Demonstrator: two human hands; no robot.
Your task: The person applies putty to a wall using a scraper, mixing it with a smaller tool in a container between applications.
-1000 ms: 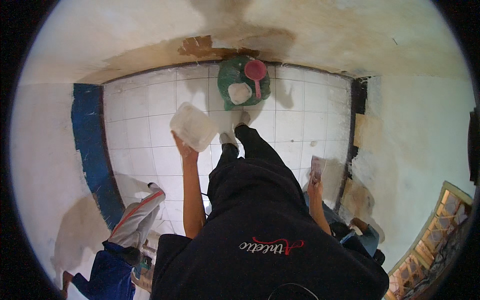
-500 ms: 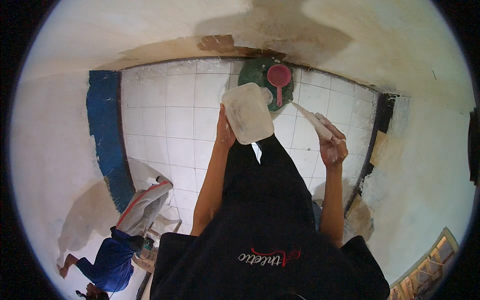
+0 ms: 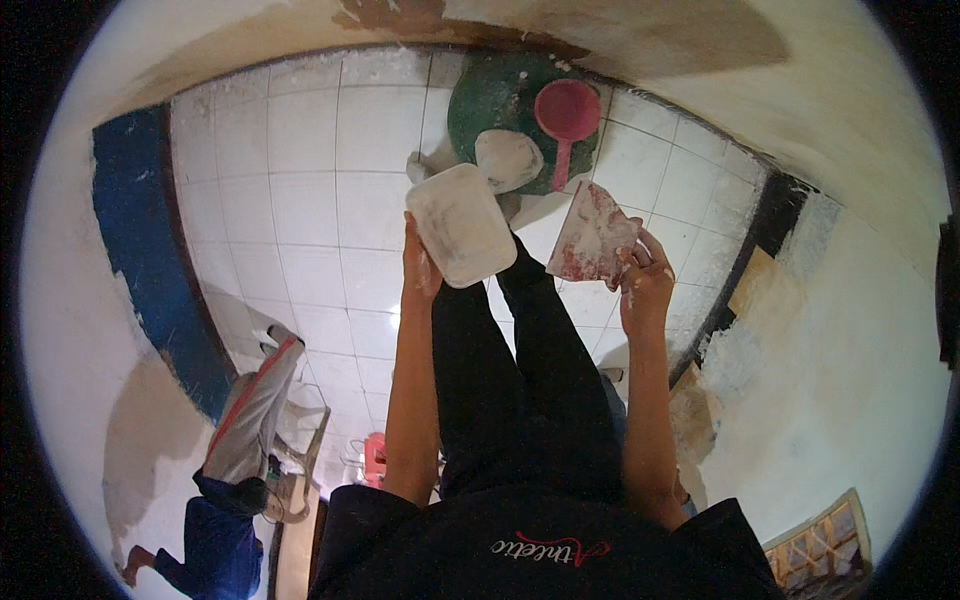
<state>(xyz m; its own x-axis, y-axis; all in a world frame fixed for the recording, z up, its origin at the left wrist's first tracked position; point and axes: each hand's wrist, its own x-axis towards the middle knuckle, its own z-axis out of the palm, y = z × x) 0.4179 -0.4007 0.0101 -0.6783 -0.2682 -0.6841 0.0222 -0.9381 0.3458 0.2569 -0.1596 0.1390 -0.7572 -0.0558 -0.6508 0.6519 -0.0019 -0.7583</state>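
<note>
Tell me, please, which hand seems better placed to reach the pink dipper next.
Right, I'd judge: the right hand is nearer the pink dipper, and the left hand sits farther away. Neither is free: the left holds a pale container, the right a reddish flat piece.

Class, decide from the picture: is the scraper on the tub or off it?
Off: the right hand holds the scraper beside the white tub, and floor tiles show in the gap between them.

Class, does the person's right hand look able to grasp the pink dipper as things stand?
Probably not: the right hand grips a smeared red spreader, though nothing visible covers the pink dipper.
</note>
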